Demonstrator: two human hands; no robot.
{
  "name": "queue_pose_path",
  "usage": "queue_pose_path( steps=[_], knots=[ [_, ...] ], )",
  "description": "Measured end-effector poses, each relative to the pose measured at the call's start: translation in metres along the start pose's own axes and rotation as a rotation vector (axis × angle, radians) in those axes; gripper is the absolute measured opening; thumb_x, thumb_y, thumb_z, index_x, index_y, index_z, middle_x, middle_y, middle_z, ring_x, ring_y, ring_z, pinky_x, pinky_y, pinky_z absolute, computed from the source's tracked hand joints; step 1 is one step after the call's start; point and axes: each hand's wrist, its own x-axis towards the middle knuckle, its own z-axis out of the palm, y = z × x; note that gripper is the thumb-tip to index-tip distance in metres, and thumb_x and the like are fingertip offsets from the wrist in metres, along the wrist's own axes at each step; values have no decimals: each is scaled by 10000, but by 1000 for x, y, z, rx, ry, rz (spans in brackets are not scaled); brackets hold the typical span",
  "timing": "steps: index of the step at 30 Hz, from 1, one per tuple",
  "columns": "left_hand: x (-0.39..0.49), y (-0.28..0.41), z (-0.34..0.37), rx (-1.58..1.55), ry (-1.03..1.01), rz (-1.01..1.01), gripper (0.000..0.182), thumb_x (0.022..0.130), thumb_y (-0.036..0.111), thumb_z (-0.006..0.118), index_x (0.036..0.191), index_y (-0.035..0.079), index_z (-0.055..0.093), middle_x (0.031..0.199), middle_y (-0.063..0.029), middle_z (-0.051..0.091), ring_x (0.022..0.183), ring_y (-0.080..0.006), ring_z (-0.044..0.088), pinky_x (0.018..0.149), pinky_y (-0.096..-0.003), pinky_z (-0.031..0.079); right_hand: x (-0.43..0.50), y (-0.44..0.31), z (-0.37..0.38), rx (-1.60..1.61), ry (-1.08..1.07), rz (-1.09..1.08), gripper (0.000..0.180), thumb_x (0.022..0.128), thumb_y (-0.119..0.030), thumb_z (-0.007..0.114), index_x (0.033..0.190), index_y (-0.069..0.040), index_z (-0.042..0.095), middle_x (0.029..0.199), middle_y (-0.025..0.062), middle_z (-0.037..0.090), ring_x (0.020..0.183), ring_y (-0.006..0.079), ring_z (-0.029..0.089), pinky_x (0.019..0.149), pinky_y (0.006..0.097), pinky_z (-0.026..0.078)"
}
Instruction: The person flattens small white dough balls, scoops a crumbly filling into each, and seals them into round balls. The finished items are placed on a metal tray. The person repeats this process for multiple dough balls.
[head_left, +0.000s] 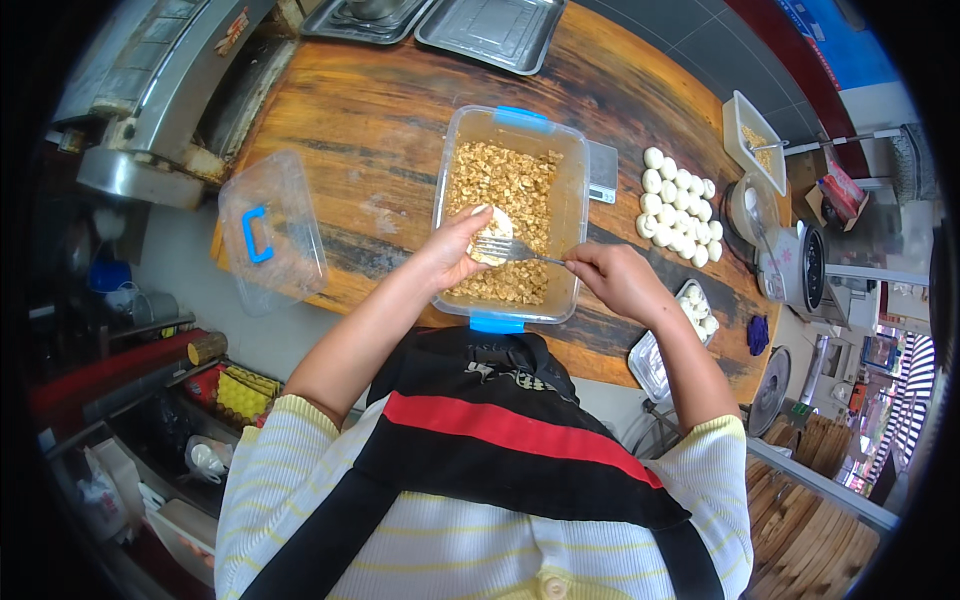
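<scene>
A clear plastic tub (564, 217) with blue latches holds chopped, brownish diced filling (506, 176). Over it, my left hand (448, 251) holds a round white dough wrapper (501, 219). The handle of a metal fork (517, 250) is pinched in my right hand (616, 279), its tines over the wrapper. Rows of white dough balls (679, 199) lie on the wooden table to the right. Beside the tub is a small digital scale (603, 169). More white pieces sit in a clear plastic container (696, 307) near my right forearm.
The tub's clear lid (277, 225) overhangs the wooden table's (352, 157) left edge. Metal trays (491, 30) stand at the far edge. At right are a white bin (757, 142), a bowl (752, 202), a cooker (791, 262) and a purple cloth-like item (757, 334).
</scene>
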Motion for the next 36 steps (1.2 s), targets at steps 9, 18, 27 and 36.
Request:
queue_pose_path(
  steps=[9, 18, 27, 36],
  knots=[
    [-9, 0, -9, 29, -53, -39, 267, 923, 141, 534, 1145, 18, 450, 1058, -164, 585, 944, -292, 631, 806, -444, 570, -1, 6, 2, -47, 24, 40, 213, 887, -241, 539, 936, -79, 670, 843, 180, 653, 810, 340, 624, 693, 421, 492],
    [-27, 23, -16, 51, -15, 230, 241, 912, 91, 545, 1131, 20, 474, 1040, -124, 586, 940, -234, 624, 792, -406, 569, 28, 9, 81, -477, -1, 69, 241, 808, -52, 494, 1018, -87, 608, 949, 158, 633, 824, 303, 659, 652, 400, 540],
    [-29, 22, -22, -2, -42, 226, 252, 899, 58, 552, 1136, 6, 480, 1036, -116, 593, 945, -224, 619, 810, -404, 564, 15, 20, 96, -311, -251, -43, 138, 816, -92, 511, 907, -42, 601, 832, 171, 655, 787, 337, 648, 667, 424, 516],
    [-28, 19, -20, 109, -15, 267, 267, 886, 46, 571, 1136, 9, 488, 1032, -100, 604, 902, -194, 631, 779, -353, 565, 9, 44, 81, 549, -441, 190, 245, 932, -194, 518, 1095, -45, 624, 696, 57, 599, 619, 157, 568, 568, 290, 452]
  ],
)
